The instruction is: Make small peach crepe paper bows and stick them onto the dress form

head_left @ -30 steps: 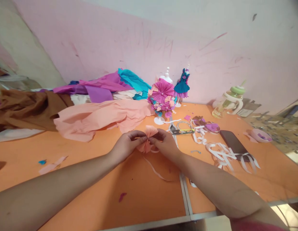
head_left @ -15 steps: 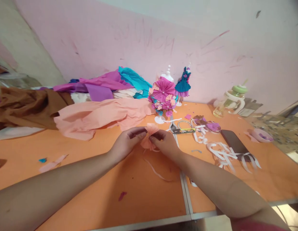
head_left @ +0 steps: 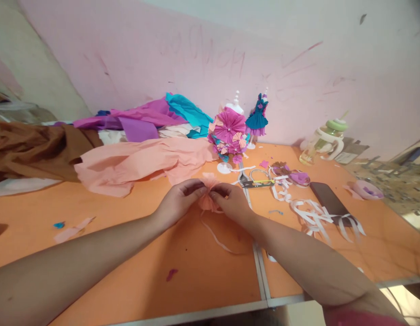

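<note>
A pleated peach crepe paper flower [head_left: 209, 199] is pinched between my two hands above the orange table [head_left: 135, 280]. My left hand [head_left: 181, 197] grips its left side with thumb and fingers. On the right side, my right hand [head_left: 235, 199] has thumb and fingertips closed on the pleats. A thin pale strip [head_left: 215, 237] trails below the flower onto the table. Beyond my hands lies a large sheet of peach crepe paper [head_left: 142, 158]. Scissors [head_left: 244, 176] and a yellow-and-black cutter [head_left: 259, 183] lie just past my right hand.
Behind stand a small dress form covered in paper flowers [head_left: 230, 129] and another in a teal dress [head_left: 258, 117]. Crepe paper [head_left: 43, 149] heaps at left. White ribbon strips [head_left: 310, 215], a dark phone [head_left: 327, 199] and a green-lidded bottle [head_left: 327, 140] are at right.
The flower's upper and lower pleats look more fanned out, with its middle pinched in. Both hands keep their hold almost in place. The view has shifted slightly.
</note>
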`<state>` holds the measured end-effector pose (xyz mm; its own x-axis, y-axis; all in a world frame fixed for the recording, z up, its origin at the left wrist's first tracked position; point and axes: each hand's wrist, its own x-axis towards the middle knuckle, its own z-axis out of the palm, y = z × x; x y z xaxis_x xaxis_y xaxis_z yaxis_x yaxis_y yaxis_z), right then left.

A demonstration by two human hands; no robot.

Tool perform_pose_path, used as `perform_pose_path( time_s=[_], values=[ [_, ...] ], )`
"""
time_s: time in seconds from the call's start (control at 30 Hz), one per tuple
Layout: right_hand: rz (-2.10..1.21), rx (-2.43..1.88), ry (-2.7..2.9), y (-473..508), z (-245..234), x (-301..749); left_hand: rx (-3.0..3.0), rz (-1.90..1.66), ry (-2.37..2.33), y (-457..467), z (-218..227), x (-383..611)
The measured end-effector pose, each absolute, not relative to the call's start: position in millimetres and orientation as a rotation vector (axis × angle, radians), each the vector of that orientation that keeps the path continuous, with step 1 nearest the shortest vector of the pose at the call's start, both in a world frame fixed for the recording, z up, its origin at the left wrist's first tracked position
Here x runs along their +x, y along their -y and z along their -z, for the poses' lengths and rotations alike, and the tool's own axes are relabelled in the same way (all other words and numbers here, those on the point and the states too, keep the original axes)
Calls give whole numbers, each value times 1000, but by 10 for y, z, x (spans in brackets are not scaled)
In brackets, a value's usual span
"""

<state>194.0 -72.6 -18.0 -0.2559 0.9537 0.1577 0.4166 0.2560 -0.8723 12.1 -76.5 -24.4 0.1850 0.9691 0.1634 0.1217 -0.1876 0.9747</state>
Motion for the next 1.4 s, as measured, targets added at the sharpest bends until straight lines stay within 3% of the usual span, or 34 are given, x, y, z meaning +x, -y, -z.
perform_pose_path(
  time_s=[0.4, 1.0, 1.4],
  values=[
    [-1022, -1254, 1712, 732, 158, 1926, 1501, -1156, -1285, 790, 150, 135],
    [-799, -1327, 1716, 711, 191, 1943, 1638, -1060, -1377, 788, 234, 135],
    [-910, -1232, 1684, 767, 188, 1913, 1697, -1084, -1433, 797, 186, 151]
  ],
)
